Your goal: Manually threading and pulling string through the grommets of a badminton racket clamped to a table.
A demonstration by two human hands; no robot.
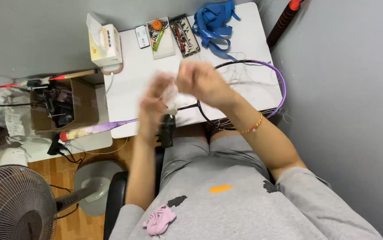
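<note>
At frame centre, the blurred left hand (pixel 153 109) and right hand (pixel 202 81) seem to be gathering loose white string (pixel 172 95) above the purple badminton racket (pixel 244 95) on the white table (pixel 133 75), finger closure indiscernible; steady tension seems needed.

A racket (pixel 249 89) lies on the table (pixel 133 75), head to the right. A tissue box (pixel 105 44) stands far left, trays (pixel 173 36) beside it, ribbon (pixel 213 24) far right.
</note>
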